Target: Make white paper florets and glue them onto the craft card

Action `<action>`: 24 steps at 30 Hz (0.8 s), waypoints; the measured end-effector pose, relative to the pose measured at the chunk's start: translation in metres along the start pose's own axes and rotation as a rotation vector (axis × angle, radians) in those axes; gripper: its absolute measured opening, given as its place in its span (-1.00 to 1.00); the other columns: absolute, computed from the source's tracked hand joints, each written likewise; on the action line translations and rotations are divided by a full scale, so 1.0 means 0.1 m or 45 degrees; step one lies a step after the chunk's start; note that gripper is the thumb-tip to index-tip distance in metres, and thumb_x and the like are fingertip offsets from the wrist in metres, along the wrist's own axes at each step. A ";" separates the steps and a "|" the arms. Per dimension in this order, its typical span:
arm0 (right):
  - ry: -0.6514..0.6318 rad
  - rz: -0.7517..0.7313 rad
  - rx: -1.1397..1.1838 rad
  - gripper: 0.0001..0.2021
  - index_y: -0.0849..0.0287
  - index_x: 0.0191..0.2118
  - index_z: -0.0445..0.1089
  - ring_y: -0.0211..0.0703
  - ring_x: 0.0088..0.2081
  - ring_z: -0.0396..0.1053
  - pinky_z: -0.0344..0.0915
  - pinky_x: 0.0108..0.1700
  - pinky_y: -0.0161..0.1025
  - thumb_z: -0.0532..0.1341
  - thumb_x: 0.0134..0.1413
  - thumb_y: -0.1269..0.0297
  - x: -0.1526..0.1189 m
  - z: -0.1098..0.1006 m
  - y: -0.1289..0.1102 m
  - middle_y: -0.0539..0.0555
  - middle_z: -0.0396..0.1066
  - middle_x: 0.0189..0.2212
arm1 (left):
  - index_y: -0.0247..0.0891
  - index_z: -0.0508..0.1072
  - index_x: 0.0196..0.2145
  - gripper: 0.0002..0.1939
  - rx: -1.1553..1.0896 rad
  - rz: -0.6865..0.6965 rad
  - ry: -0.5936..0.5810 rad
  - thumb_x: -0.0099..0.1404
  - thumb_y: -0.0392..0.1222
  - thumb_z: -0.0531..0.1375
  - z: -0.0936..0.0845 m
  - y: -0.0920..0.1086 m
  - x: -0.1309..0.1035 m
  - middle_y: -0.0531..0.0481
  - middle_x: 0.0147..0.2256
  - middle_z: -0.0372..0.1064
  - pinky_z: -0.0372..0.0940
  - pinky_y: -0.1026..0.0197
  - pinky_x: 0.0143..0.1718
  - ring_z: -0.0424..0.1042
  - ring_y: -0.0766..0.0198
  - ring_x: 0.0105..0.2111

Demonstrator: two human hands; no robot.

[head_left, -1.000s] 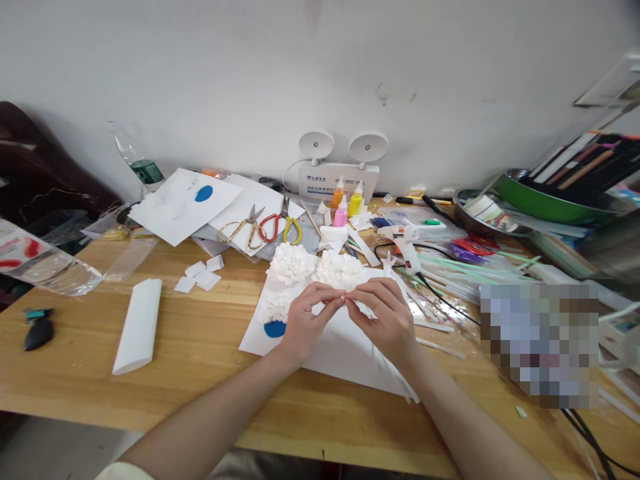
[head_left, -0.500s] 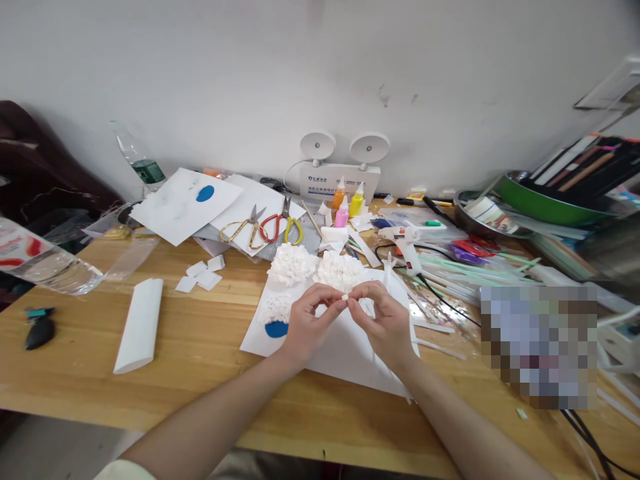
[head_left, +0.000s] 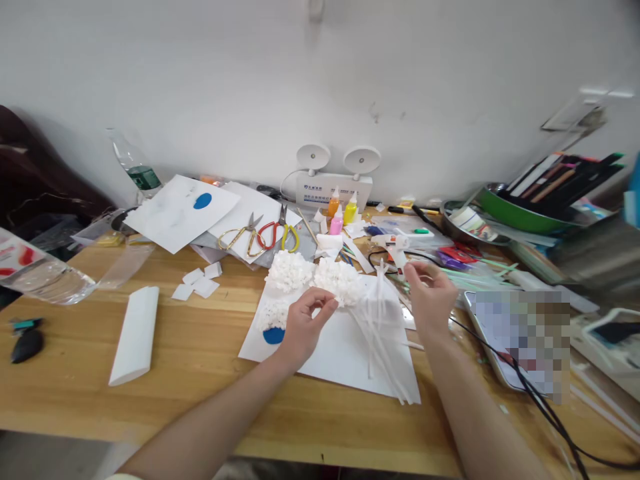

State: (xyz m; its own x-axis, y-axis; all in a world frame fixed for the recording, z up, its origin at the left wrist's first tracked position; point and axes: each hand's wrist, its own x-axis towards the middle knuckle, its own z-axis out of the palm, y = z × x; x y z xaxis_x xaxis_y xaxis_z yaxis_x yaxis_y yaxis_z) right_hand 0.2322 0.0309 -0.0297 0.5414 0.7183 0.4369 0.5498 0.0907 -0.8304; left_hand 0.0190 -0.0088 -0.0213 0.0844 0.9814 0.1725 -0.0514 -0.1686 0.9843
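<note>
My left hand [head_left: 306, 327] hovers over a white paper sheet [head_left: 340, 360], thumb and forefinger pinched together; whatever lies between the tips is too small to make out against the white behind. My right hand [head_left: 433, 300] is to the right of the sheet, its fingers curved and apart. Its fingertips are close to the handle of a white glue gun [head_left: 397, 248]; contact is not clear. Fluffy white clusters [head_left: 290, 270] of small pieces rest on the sheet, one of them over a blue disc [head_left: 273, 335]. Thin white strips [head_left: 383, 353] lie at its right side.
Scissors [head_left: 249, 233], red-and-yellow-handled pliers [head_left: 280, 230] and small colored bottles [head_left: 336, 220] are at the back. White squares [head_left: 204, 283] and a folded white piece [head_left: 134, 337] lie left. A phone [head_left: 480, 327], cables [head_left: 540, 400] and a green bowl [head_left: 530, 207] are right.
My hands have come apart from a shared pinch on a small white piece. The right hand has moved right, towards the glue gun; the left stays over the sheet. The view has shifted slightly.
</note>
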 end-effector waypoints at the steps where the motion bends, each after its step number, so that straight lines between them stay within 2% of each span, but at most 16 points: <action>1: 0.026 0.032 -0.127 -0.73 0.22 -0.29 0.36 -0.13 -0.34 0.29 0.19 -0.25 -0.18 0.13 -0.08 0.15 0.10 0.00 0.09 0.11 0.37 -0.36 | -0.27 0.39 -0.45 -0.88 -0.001 -0.009 -0.008 0.15 -0.16 0.15 0.00 0.00 0.00 0.02 -0.42 0.28 0.17 0.30 -0.33 0.28 0.33 -0.36; 3: -0.027 0.104 -0.423 -0.57 0.26 -0.16 0.32 -0.05 -0.27 0.27 0.16 -0.21 -0.13 0.18 -0.18 0.12 0.27 0.01 0.24 0.18 0.36 -0.27 | -0.27 0.39 -0.45 -0.87 -0.001 -0.020 -0.023 0.14 -0.15 0.15 0.00 0.00 -0.01 0.02 -0.43 0.28 0.17 0.30 -0.33 0.27 0.33 -0.38; 4: -0.124 0.151 -0.572 -0.52 0.30 -0.14 0.31 0.01 -0.23 0.26 0.13 -0.18 -0.09 0.19 -0.21 0.09 0.34 0.03 0.28 0.22 0.36 -0.25 | -0.28 0.38 -0.45 -0.87 -0.002 -0.023 -0.031 0.15 -0.15 0.15 0.01 0.01 -0.02 0.02 -0.43 0.27 0.17 0.29 -0.33 0.26 0.33 -0.38; 8: -0.230 0.143 -0.635 -0.58 0.26 -0.32 0.42 0.23 -0.15 0.19 0.03 -0.14 0.09 0.24 -0.31 0.04 0.45 0.19 0.31 0.27 0.38 -0.29 | -0.29 0.37 -0.47 -0.86 -0.008 -0.031 -0.040 0.14 -0.15 0.15 0.01 0.03 -0.03 0.02 -0.44 0.27 0.16 0.29 -0.32 0.27 0.33 -0.38; 12: -0.229 0.069 -0.579 -0.65 0.28 -0.35 0.41 0.22 -0.14 0.17 0.02 -0.15 0.08 0.19 -0.21 0.08 0.50 0.26 0.20 0.29 0.37 -0.28 | -0.29 0.37 -0.48 -0.86 -0.034 -0.034 -0.024 0.12 -0.15 0.16 -0.01 0.04 -0.03 0.02 -0.44 0.27 0.17 0.29 -0.33 0.28 0.32 -0.39; 15: -0.209 0.003 -0.479 -0.61 0.31 -0.30 0.37 0.03 -0.23 0.22 0.11 -0.22 -0.10 0.12 -0.12 0.04 0.52 0.17 0.11 0.24 0.36 -0.30 | -0.29 0.37 -0.48 -0.86 -0.047 -0.017 -0.010 0.13 -0.16 0.16 -0.02 0.04 -0.02 0.02 -0.44 0.27 0.17 0.30 -0.34 0.28 0.32 -0.37; 17: -0.224 -0.017 -0.378 -0.61 0.28 -0.33 0.34 -0.14 -0.39 0.22 0.14 -0.35 -0.23 0.09 -0.08 0.00 0.50 0.07 0.05 0.12 0.34 -0.42 | -0.29 0.37 -0.48 -0.86 -0.055 -0.011 0.005 0.13 -0.16 0.16 -0.04 0.05 0.00 0.03 -0.45 0.26 0.16 0.31 -0.34 0.27 0.32 -0.37; 19: -0.272 0.003 -0.169 -0.64 0.23 -0.45 0.31 -0.27 -0.53 0.13 0.08 -0.46 -0.30 0.10 -0.08 -0.03 0.45 -0.04 0.00 0.00 0.25 -0.57 | -0.29 0.37 -0.49 -0.86 -0.071 -0.019 0.026 0.13 -0.16 0.16 -0.04 0.06 0.00 0.03 -0.46 0.26 0.15 0.31 -0.35 0.26 0.32 -0.38; 22: -0.313 0.196 0.249 -0.68 0.20 -0.55 0.26 -0.32 -0.57 0.07 0.02 -0.51 -0.32 0.20 -0.18 0.00 0.33 -0.15 -0.05 -0.06 0.17 -0.64 | -0.28 0.37 -0.49 -0.87 -0.095 -0.035 0.044 0.12 -0.16 0.17 -0.05 0.09 0.01 0.04 -0.46 0.25 0.14 0.32 -0.38 0.24 0.34 -0.40; 24: -0.374 0.339 0.516 -0.73 0.19 -0.48 0.30 -0.31 -0.57 0.08 0.01 -0.53 -0.32 0.24 -0.20 0.07 0.24 -0.17 -0.08 -0.07 0.15 -0.64 | -0.28 0.37 -0.49 -0.87 -0.090 -0.029 0.049 0.12 -0.17 0.17 -0.05 0.11 0.02 0.04 -0.46 0.25 0.13 0.32 -0.39 0.23 0.34 -0.41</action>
State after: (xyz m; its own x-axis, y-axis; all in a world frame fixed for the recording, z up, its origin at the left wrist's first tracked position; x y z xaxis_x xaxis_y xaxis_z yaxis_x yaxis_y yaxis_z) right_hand 0.2519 0.0355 -0.0068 0.3965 0.9091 0.1279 0.0988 0.0962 -0.9904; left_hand 0.0136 -0.0086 -0.0105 0.0478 0.9879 0.1476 -0.1202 -0.1410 0.9827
